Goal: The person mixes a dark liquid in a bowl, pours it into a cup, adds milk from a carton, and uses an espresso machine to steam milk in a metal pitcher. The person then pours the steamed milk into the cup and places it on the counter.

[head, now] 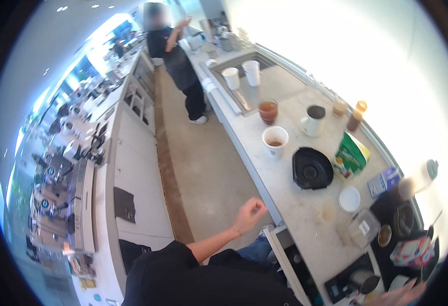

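Note:
My left hand (250, 215) hangs over the floor beside the counter's front edge, its fingers loosely curled and blurred; whether anything is in it cannot be told. At the bottom right, my right hand (403, 294) reaches over the counter near a metal pitcher (364, 282) on a black scale (336, 278); its fingertips look spread, and its grip is unclear. Beyond it lie a red and white package (412, 251) and a clear plastic container (362, 228). Farther along are a round white lid (349, 199), a black plastic base (312, 168) and a paper cup (275, 138) with brown contents.
A glass of amber liquid (268, 111), a white pitcher (314, 120) and a green pouch (352, 155) stand on the counter (252, 147). Two white cups (251, 73) are by the sink. An open drawer (279, 250) juts out. A co-worker (178, 65) stands in the aisle; espresso machine (61, 204) left.

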